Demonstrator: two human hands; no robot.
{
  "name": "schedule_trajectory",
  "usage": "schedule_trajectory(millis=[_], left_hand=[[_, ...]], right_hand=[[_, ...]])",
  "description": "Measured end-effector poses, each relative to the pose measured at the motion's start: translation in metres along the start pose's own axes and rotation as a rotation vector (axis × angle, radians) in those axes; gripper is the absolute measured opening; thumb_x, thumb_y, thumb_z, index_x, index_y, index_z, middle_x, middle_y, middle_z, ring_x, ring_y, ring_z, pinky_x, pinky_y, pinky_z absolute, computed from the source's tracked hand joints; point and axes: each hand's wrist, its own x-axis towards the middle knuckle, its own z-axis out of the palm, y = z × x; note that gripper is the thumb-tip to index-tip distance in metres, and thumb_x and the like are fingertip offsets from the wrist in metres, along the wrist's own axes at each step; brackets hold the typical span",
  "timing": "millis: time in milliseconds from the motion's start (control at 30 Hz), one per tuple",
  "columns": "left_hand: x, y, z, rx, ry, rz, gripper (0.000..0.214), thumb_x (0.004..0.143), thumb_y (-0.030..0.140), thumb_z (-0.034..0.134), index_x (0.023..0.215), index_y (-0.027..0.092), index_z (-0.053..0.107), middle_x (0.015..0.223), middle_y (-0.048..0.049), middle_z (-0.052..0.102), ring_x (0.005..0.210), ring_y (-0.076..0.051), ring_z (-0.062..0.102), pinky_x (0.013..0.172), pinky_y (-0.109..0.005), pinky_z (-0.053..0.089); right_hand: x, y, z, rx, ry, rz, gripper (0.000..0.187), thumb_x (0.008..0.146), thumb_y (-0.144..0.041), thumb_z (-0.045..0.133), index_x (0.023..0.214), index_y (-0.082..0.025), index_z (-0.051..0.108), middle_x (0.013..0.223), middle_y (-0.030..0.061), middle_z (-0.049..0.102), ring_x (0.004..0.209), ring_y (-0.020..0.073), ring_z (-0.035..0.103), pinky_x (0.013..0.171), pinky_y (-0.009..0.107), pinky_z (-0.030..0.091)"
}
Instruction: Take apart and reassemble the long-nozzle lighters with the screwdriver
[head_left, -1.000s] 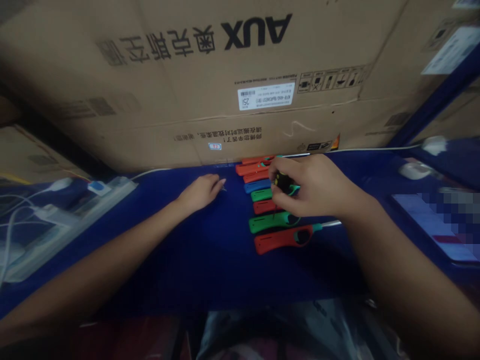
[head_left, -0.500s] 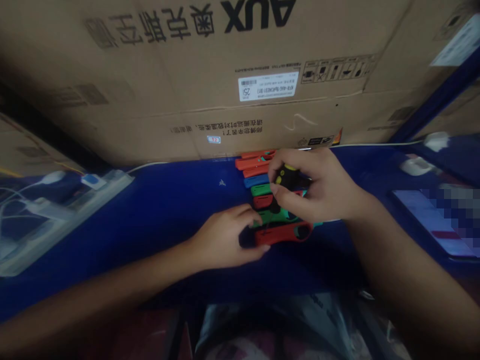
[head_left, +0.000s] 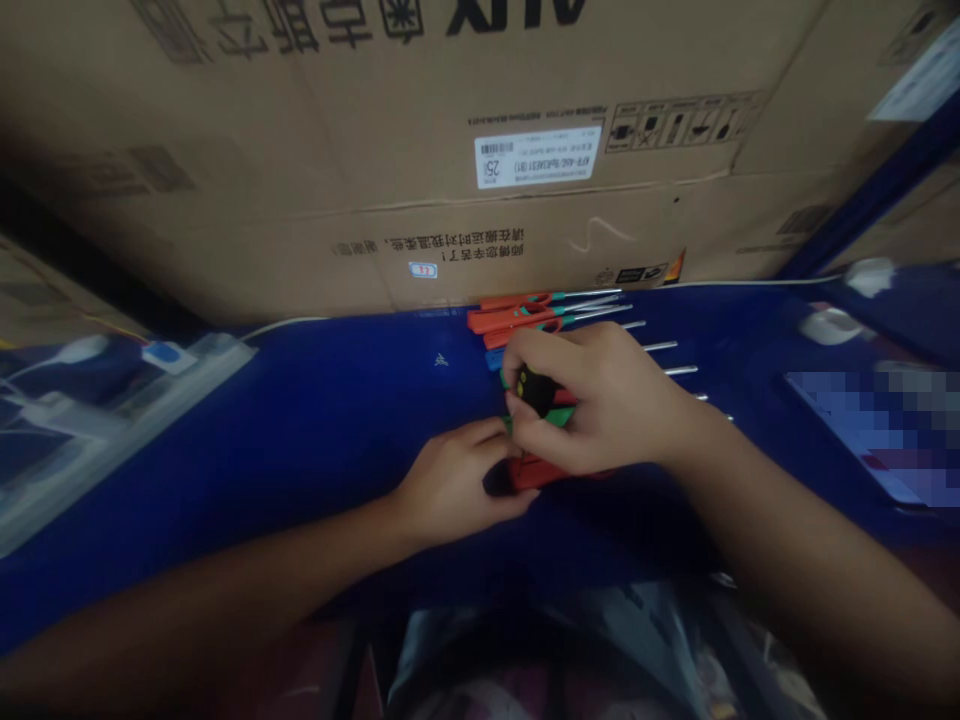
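Long-nosed lighters lie side by side in a column on the blue tabletop [head_left: 315, 430], metal tubes pointing right. The nearest is a red lighter [head_left: 544, 472]; my left hand [head_left: 457, 485] grips its handle end between thumb and fingers. Just behind it lies a green lighter [head_left: 559, 415], partly covered by my hands. My right hand [head_left: 600, 390] is closed around a black-and-yellow screwdriver handle [head_left: 534, 392], held above the lighters close to my left fingertips. The screwdriver's tip is hidden. Farther back are a blue lighter [head_left: 493, 358] and orange-red lighters [head_left: 502, 319].
A large cardboard box [head_left: 300, 200] stands along the back edge. On the left is a power strip [head_left: 187, 375] with plugs and cables. To the right are a phone [head_left: 847, 430] and a white round object [head_left: 830, 325]. A blue post [head_left: 862, 190] rises at the back right.
My right hand has moved left and slightly down with the screwdriver, coming close to my left hand. My left hand stays at the red lighter. More metal tubes show now.
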Motion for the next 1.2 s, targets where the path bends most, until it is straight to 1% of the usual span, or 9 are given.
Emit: schedule_trajectory(millis=[167,267,400,500,667,767,1033,1200], left_hand=[[-0.0007,-0.0038,-0.0008,-0.023,-0.012,0.019,0.038,0.084,0.048,0.071,0.114,0.025,0.068,0.107,-0.0031,0.07,0.097,-0.024,0.069,0.082,-0.035,0.059],[-0.0014,-0.0053,-0.0003,-0.023,-0.021,0.013,0.038,0.084,0.05,0.07,0.111,0.024,0.068,0.107,-0.0035,0.07,0.096,-0.024,0.069,0.081,-0.034,0.058],[-0.0017,-0.0054,0.0001,-0.021,-0.017,-0.002,0.035,0.084,0.052,0.07,0.104,0.023,0.069,0.1,-0.0029,0.07,0.091,-0.023,0.069,0.079,-0.034,0.058],[-0.0013,-0.0051,-0.0001,-0.035,0.007,0.004,0.034,0.084,0.05,0.07,0.103,0.023,0.069,0.1,-0.0025,0.07,0.09,-0.022,0.069,0.08,-0.032,0.058],[-0.0015,-0.0053,0.0006,-0.052,0.037,0.013,0.037,0.083,0.049,0.071,0.11,0.024,0.068,0.098,-0.0016,0.07,0.089,-0.021,0.07,0.083,-0.031,0.058],[-0.0018,-0.0059,0.0018,-0.038,0.021,-0.003,0.037,0.083,0.048,0.071,0.111,0.024,0.068,0.098,-0.0018,0.07,0.091,-0.022,0.07,0.083,-0.032,0.058],[-0.0017,-0.0061,0.0025,-0.032,0.004,-0.018,0.038,0.081,0.048,0.071,0.109,0.022,0.068,0.102,-0.0043,0.071,0.093,-0.024,0.071,0.083,-0.037,0.059],[0.0012,-0.0015,-0.0025,-0.07,-0.029,-0.053,0.029,0.081,0.043,0.071,0.102,0.022,0.07,0.104,-0.0033,0.072,0.094,-0.024,0.071,0.082,-0.036,0.058]], right_hand=[[0.0002,-0.0017,0.001,0.011,0.009,0.004,0.009,0.078,-0.023,0.052,0.082,-0.018,0.058,0.066,-0.0018,0.061,0.057,0.012,0.048,0.056,0.026,0.03],[-0.0002,-0.0021,0.0008,0.016,0.013,0.0,0.009,0.078,-0.024,0.053,0.082,-0.019,0.058,0.066,-0.0016,0.061,0.058,0.0123,0.049,0.057,0.026,0.031],[-0.001,-0.0032,0.0004,0.024,0.007,-0.026,0.008,0.078,-0.025,0.054,0.081,-0.019,0.059,0.062,-0.0035,0.059,0.055,0.0112,0.048,0.055,0.026,0.029],[-0.0014,-0.0044,0.001,0.026,0.011,-0.054,0.008,0.076,-0.024,0.056,0.08,-0.018,0.058,0.059,-0.0052,0.056,0.052,0.0104,0.046,0.054,0.026,0.028],[-0.0013,-0.0068,0.002,0.017,0.018,-0.103,0.007,0.073,-0.024,0.057,0.078,-0.018,0.057,0.058,-0.0062,0.052,0.05,0.0093,0.041,0.052,0.025,0.026],[-0.0013,-0.0083,0.0021,-0.002,0.027,-0.104,0.007,0.073,-0.024,0.056,0.077,-0.019,0.057,0.058,-0.0064,0.05,0.05,0.0095,0.039,0.051,0.026,0.025],[-0.002,-0.0092,0.0021,-0.011,0.021,-0.103,0.008,0.075,-0.027,0.055,0.077,-0.019,0.056,0.059,-0.0053,0.053,0.05,0.0101,0.041,0.051,0.026,0.025],[-0.0021,-0.0101,0.0016,-0.004,0.02,-0.099,0.007,0.076,-0.027,0.053,0.077,-0.02,0.056,0.058,-0.0054,0.05,0.05,0.01,0.038,0.051,0.026,0.026]])
